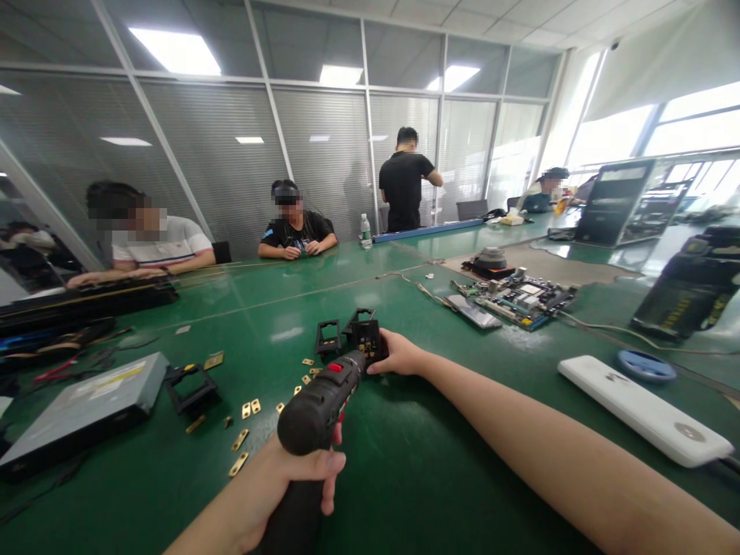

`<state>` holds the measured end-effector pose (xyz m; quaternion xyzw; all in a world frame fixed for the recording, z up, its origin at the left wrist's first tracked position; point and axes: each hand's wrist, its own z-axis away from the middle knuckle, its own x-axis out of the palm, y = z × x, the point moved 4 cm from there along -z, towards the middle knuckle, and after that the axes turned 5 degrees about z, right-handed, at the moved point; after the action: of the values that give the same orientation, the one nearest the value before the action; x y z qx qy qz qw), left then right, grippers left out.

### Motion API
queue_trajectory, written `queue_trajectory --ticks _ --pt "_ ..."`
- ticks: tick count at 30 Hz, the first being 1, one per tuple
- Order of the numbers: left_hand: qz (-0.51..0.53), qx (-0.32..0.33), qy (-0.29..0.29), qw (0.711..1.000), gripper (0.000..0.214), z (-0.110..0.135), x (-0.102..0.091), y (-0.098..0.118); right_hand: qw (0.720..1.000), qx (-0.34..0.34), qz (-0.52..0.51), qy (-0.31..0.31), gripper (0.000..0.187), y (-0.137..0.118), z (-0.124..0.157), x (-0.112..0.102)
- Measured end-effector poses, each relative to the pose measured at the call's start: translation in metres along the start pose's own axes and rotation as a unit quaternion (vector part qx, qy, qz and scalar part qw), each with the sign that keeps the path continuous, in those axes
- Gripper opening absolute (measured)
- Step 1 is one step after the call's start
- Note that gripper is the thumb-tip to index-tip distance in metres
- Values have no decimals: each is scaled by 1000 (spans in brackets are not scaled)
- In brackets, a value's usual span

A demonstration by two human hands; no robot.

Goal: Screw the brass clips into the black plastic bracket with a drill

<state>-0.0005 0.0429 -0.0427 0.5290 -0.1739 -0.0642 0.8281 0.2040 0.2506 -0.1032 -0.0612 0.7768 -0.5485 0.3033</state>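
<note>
My left hand (297, 470) is wrapped round the grip of a black cordless drill (315, 408) with a red switch on top. The drill's front end points away from me and meets a small black plastic frame (365, 337), where brass-coloured bits show. On that frame's right side, my right hand (400, 353) is closed, thumb toward me; its other fingers are partly hidden behind the part. Two similar frames stand just beyond, one of them a black frame (328, 337) at the left. Several small brass plates (250, 408) lie scattered left of the drill.
Farther left are another black frame (190, 389) and a silver disc drive (86, 412). To the right lie a circuit board (523, 297), a white power bank (641, 408), a blue lid (646, 365) and a dark bottle (687, 285). Several people are across the green table (451, 470).
</note>
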Motion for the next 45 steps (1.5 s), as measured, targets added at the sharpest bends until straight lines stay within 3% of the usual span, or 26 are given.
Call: queue_trajectory --ticks 9,21,35,45 --pt "0 3 -12 1000 39 0 1 1 1000 -3 0 0 41 -1 0 -2" --pt "-5 7 29 1000 41 1 -3 -5 1000 -2 -7 0 40 -3 0 -1" --pt "12 18 7 1000 33 0 -2 -3 1000 -8 -4 -3 40 -3 1 -1" --pt "-1 7 18 1000 42 1 -1 -1 1000 -13 15 4 41 0 1 -3"
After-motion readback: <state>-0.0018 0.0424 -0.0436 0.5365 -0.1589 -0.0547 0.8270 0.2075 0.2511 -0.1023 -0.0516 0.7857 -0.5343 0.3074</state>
